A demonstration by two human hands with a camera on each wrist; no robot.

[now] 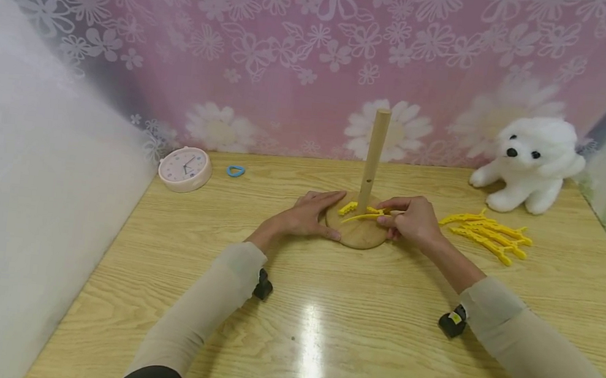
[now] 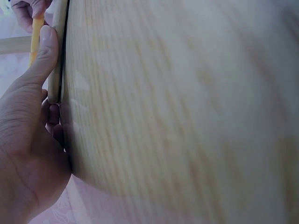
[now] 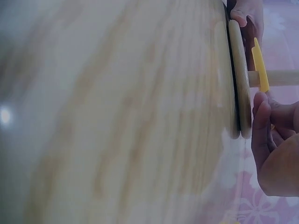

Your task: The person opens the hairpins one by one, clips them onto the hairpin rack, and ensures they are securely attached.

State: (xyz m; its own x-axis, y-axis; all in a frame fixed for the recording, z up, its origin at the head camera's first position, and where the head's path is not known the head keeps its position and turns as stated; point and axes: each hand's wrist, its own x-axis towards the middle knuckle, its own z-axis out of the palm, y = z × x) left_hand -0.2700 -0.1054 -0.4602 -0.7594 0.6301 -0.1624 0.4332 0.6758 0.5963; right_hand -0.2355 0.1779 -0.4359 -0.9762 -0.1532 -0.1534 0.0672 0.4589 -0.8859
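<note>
A round wooden base [image 1: 360, 238] carries an upright wooden rod [image 1: 375, 153]. My left hand [image 1: 308, 214] holds the base at its left rim; in the left wrist view its thumb [image 2: 44, 56] lies over the edge. From the right, my right hand [image 1: 413, 222] pinches the handle end of a yellow alligator hair clip [image 3: 260, 65]. The clip's two long arms are spread apart on either side of the rod, low over the base. In the right wrist view, the right fingers [image 3: 262, 116] hide the clip's handle end.
Several more yellow hair clips [image 1: 492, 233] lie in a bunch right of the right hand. A white plush dog [image 1: 533, 164] sits at the back right. A pink clock [image 1: 185, 168] and a small blue ring [image 1: 235, 171] lie at the back left of the table [image 1: 375, 344].
</note>
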